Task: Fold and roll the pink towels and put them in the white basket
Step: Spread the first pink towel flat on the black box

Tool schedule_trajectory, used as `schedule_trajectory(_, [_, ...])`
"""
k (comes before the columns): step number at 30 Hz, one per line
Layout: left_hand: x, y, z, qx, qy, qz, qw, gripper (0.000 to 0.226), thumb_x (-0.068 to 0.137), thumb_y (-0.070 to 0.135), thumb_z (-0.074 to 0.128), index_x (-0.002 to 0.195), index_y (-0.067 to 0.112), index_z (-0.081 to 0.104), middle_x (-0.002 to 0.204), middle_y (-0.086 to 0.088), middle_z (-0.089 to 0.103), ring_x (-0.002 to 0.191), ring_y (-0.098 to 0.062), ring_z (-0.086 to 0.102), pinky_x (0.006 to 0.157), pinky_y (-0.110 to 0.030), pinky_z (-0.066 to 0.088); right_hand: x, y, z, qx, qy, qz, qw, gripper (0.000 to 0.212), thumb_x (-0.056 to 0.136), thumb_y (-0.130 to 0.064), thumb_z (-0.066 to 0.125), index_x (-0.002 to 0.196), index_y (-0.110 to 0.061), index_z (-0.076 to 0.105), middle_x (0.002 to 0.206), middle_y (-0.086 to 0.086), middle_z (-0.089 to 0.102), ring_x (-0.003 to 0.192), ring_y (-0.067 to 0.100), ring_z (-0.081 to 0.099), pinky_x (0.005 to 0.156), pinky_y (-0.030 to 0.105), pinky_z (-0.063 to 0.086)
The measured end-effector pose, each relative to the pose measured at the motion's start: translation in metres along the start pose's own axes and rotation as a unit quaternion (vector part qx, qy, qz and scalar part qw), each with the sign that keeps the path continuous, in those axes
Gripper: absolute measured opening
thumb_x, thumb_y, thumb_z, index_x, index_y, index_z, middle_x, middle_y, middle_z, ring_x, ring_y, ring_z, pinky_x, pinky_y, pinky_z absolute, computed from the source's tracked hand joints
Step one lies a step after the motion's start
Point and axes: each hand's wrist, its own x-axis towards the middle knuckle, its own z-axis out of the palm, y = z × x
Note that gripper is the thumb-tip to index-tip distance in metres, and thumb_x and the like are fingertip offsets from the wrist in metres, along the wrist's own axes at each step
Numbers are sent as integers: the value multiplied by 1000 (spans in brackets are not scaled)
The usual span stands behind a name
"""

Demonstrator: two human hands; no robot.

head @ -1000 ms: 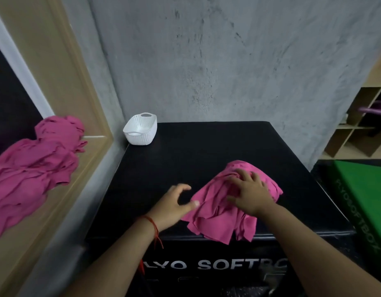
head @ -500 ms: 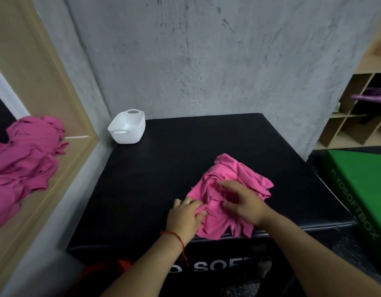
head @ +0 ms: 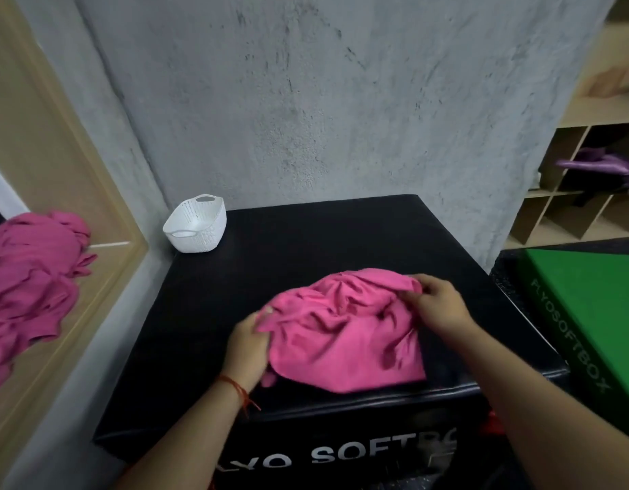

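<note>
A crumpled pink towel (head: 344, 327) lies near the front of the black soft box (head: 306, 256). My left hand (head: 247, 343) grips its left edge, fingers curled into the cloth. My right hand (head: 436, 305) pinches its upper right corner. The white basket (head: 196, 222) stands at the box's far left corner, and nothing shows inside it. A pile of more pink towels (head: 30, 277) lies on the wooden ledge at the left.
A grey concrete wall stands right behind the box. A green soft box (head: 588, 305) sits to the right, with wooden cubby shelves (head: 581, 206) behind it. The wooden ledge (head: 104, 288) runs along the left side.
My left hand reached the towel and took hold of its left edge. My right hand moved from the towel's middle to its upper right corner. The towel is now spread wider.
</note>
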Motion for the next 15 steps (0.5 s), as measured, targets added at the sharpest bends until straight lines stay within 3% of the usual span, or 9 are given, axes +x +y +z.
schedule_trajectory(2, [10,5,-22,-7,47,-14,999,19,103,8,56,111,9,73,87,4,71,86,-20,69,57,-10,49,13,-21,-16,-2,-16,1,1000,7,94,-29,76,95,-26,82,82,-10,78,80,9,70,72,26,50])
schedule_trajectory(5, [24,3,-48,-25,94,-62,993,23,96,1,52,99,11,73,84,4,70,79,-17,67,56,-9,47,29,-45,-27,6,4,17,1000,24,97,-32,72,82,-15,81,74,5,75,67,18,65,66,33,50])
schedule_trajectory(6, [30,-2,-55,-31,110,-92,989,26,97,1,50,100,13,73,89,-5,73,81,-20,68,60,-15,49,34,-48,-28,35,15,39,999,25,97,-29,72,81,-12,81,75,10,75,68,21,65,68,37,52])
schedule_trajectory(8, [44,-21,-71,-42,129,-164,977,29,101,11,48,117,1,70,116,-27,70,105,-42,68,80,-32,54,43,-46,-27,144,35,127,981,20,96,-21,70,90,-6,81,76,15,74,69,27,65,67,44,53])
schedule_trajectory(10, [49,-33,-83,-45,153,-192,968,41,101,19,47,128,-7,63,129,-32,63,118,-48,63,93,-45,53,49,-39,-25,255,35,224,940,20,96,-18,69,103,-1,78,74,14,68,68,29,63,63,44,52])
schedule_trajectory(12, [47,-28,-87,-36,165,-181,969,35,100,14,48,121,-6,67,123,-30,66,112,-46,65,91,-44,53,56,-28,-18,300,52,267,914,18,98,-18,68,107,-4,76,78,12,67,70,29,63,66,45,54])
schedule_trajectory(15, [44,-14,-90,-39,198,-121,972,26,104,11,44,106,6,70,104,-18,70,94,-35,66,80,-39,50,55,-11,-5,258,94,258,926,17,104,-21,61,105,-8,72,92,14,67,73,27,61,70,42,53])
